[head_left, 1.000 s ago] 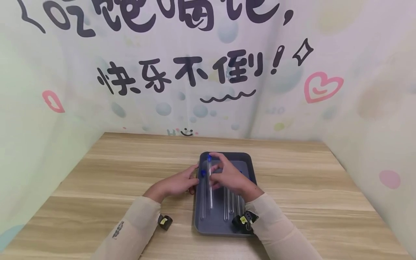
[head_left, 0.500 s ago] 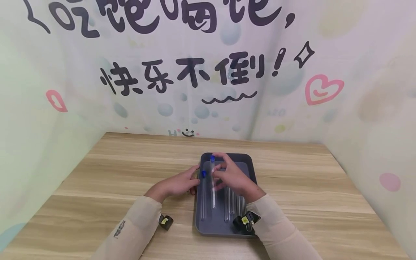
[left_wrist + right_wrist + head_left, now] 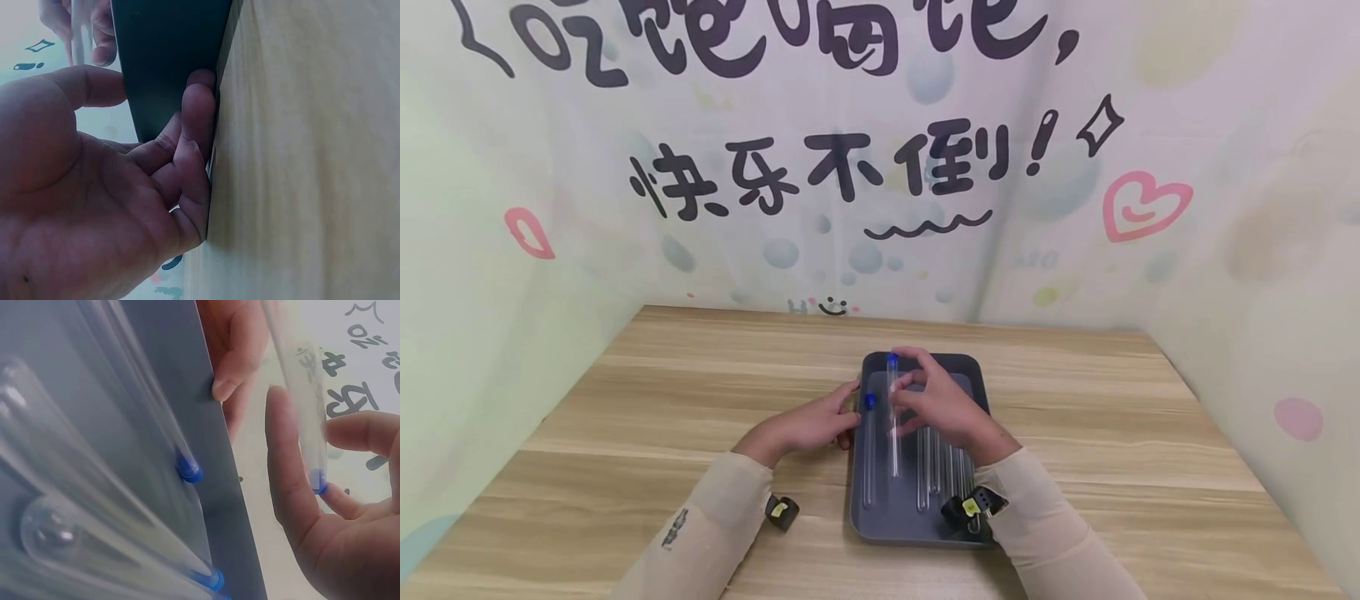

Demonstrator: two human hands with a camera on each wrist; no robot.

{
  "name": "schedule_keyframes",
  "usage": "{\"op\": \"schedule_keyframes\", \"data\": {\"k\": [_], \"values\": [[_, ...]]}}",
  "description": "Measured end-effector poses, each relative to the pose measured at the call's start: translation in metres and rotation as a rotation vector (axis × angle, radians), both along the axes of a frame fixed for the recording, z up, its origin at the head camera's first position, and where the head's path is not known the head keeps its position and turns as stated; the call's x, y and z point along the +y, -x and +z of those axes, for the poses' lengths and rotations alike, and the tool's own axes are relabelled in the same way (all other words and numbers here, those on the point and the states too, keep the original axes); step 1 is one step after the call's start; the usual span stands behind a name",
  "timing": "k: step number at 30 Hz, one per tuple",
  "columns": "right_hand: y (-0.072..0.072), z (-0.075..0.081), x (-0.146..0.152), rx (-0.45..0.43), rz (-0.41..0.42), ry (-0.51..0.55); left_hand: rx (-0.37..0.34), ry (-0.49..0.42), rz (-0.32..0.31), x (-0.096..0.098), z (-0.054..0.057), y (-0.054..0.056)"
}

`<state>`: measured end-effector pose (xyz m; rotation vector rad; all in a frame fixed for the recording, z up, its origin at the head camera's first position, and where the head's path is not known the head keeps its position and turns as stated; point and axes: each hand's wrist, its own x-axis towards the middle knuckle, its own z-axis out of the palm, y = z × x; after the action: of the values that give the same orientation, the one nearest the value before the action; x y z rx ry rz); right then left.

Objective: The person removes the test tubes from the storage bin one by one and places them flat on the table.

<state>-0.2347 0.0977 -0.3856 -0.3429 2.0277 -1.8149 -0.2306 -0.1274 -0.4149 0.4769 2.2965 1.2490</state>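
My right hand (image 3: 943, 408) pinches a clear test tube (image 3: 894, 454) with a blue cap, thumb and fingers at its side and the index finger reaching to the cap. The held test tube (image 3: 309, 419) overlaps the left half of a dark grey tray (image 3: 880, 531) in the head view. My left hand (image 3: 106, 156) steadies the tray, its thumb at the rim and its bent fingers against the outer wall. Another capped test tube (image 3: 869, 462) lies along the tray's left side. Several more test tubes (image 3: 923, 475) lie at the right, partly hidden by my right hand and wrist.
The tray stands on a wood-grain table (image 3: 700, 400). Behind it hangs a printed white cloth (image 3: 775, 242) with dark lettering. Each wrist wears a small black camera, such as the left wrist camera (image 3: 782, 512).
My right hand and the pinched test tube have shifted slightly to the right over the tray. My left hand keeps its place at the tray's left side.
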Motion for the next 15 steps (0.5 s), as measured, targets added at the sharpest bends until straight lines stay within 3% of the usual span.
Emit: {"op": "schedule_keyframes", "data": {"k": [15], "values": [[0.0042, 0.0023, 0.0100, 0.021, -0.014, -0.007, 0.020, 0.013, -0.011, -0.0002, -0.0019, 0.0012]]}}
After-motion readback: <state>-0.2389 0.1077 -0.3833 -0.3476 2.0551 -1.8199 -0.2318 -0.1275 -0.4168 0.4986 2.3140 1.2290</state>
